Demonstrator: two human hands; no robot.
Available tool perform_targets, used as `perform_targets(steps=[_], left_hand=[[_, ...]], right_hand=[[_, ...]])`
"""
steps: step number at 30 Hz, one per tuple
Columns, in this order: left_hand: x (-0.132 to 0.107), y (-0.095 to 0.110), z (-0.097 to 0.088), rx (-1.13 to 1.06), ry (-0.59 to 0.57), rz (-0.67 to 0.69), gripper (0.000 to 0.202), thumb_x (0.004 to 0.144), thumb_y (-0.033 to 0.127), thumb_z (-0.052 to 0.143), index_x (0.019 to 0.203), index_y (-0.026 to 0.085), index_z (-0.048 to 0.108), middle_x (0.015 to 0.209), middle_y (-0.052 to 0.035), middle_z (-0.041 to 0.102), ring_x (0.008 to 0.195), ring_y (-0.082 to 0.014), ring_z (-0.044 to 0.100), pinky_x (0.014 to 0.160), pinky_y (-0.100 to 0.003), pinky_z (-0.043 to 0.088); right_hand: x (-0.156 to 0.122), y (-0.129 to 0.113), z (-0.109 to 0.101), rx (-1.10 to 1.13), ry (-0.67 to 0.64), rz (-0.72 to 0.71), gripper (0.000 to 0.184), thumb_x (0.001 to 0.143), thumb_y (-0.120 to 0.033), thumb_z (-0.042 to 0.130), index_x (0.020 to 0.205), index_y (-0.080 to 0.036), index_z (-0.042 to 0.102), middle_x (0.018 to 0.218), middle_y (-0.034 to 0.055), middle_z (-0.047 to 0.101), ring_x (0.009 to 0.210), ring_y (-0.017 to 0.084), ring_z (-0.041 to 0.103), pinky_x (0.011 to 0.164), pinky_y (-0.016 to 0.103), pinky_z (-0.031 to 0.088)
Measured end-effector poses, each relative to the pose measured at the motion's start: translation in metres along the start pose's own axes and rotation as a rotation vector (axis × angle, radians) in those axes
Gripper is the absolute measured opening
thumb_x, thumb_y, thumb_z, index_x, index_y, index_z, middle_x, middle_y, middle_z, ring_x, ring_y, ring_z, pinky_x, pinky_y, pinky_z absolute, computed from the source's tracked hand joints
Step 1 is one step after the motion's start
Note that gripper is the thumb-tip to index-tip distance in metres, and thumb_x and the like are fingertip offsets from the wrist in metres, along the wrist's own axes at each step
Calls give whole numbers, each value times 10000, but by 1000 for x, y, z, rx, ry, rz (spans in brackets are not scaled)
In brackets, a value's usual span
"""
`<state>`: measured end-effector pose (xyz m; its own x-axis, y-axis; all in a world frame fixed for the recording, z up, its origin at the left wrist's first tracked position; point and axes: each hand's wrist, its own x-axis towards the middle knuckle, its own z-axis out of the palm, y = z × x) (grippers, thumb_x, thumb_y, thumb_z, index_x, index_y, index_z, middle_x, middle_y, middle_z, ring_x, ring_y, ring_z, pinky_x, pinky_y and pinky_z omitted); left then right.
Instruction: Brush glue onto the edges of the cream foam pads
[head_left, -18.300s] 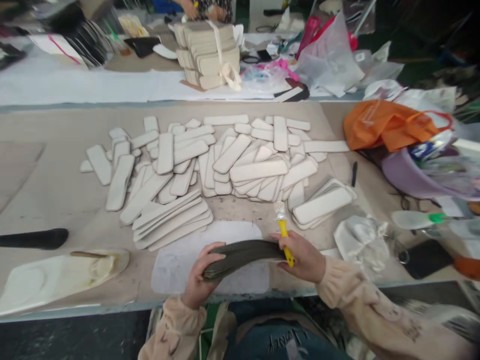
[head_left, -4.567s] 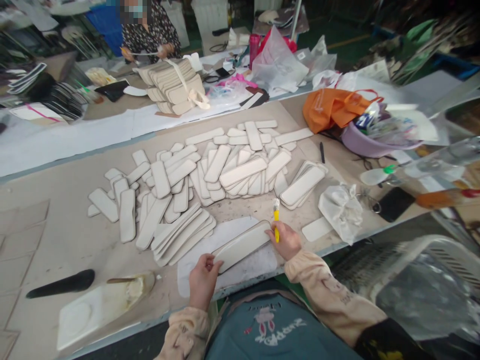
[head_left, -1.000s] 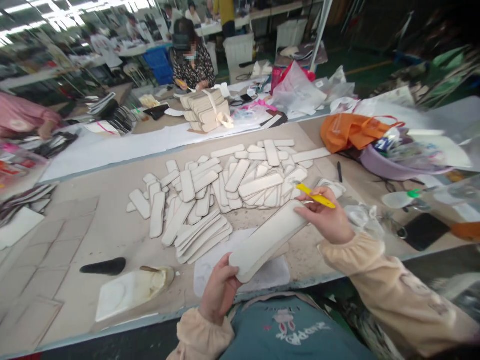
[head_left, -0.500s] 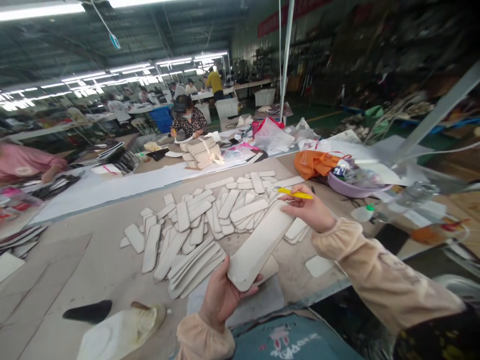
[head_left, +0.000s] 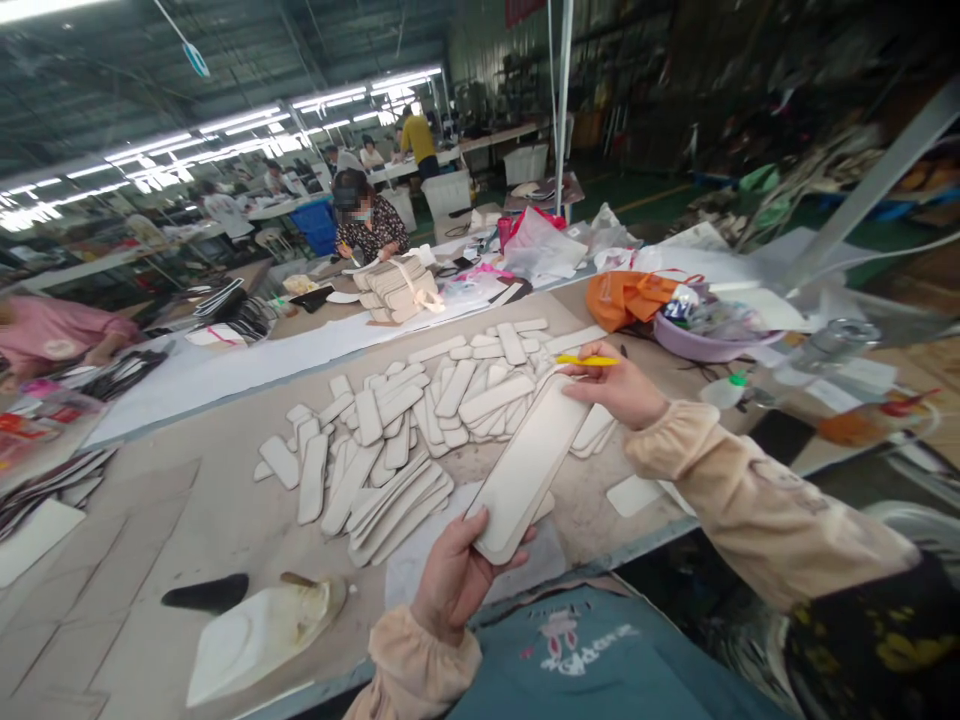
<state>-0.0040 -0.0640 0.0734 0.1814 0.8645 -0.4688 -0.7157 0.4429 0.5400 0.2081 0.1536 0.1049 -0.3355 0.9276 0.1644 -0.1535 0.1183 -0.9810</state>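
Left fingers [head_left: 471,527] holding long pale strip [head_left: 529,465], round-cornered, right fingers [head_left: 600,372] gripping far end plus yellow brush [head_left: 577,361]

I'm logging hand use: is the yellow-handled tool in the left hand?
No, the right hand holds the yellow-handled tool, while the left hand grips a pale strip.

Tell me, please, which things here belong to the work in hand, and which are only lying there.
Seem to belong to the work:
Pale strip, held by the left hand and right hand
Yellow-handled brush, in the right hand too
Loose pale strips
White container, perhaps

Seem just lying about:
Orange bag
Purple basin
Green-capped bottle
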Motion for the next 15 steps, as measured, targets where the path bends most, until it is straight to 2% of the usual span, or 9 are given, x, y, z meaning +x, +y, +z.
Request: perform_targets(steps=[5,8,11,15], left_hand=[[-2,-7,-2,43,-24,21,509,778,216,616,1264,167,474,1143,-150,615,983,-305,619,759,-387,527],[0,-7,0,15,-64,-45,432,804,384,577,1160,139,566,1153,-169,608,968,-331,620,754,-423,516],[6,-10,5,11,-42,-104,506,803,508,527,1126,124,595,1139,-174,617,919,-326,637,683,-391,520],[14,-16,9,93,23,-28,453,772,423,612,1093,104,628,943,-155,690,856,-288,655,668,-344,514]], right_hand=[[-4,-6,0,15,-21,6,535,524,-279,798,884,-249,403,870,-5,674,738,149,645,631,280,514],[-4,-9,-1,24,-37,4,523,542,-272,798,880,-242,400,886,5,679,742,144,650,630,271,512],[-2,-11,-3,49,-40,-9,525,541,-264,803,880,-238,402,883,13,685,763,153,658,651,286,519],[1,-13,-5,76,-44,-7,549,518,-272,816,883,-239,407,847,2,685,748,166,663,656,313,528]])
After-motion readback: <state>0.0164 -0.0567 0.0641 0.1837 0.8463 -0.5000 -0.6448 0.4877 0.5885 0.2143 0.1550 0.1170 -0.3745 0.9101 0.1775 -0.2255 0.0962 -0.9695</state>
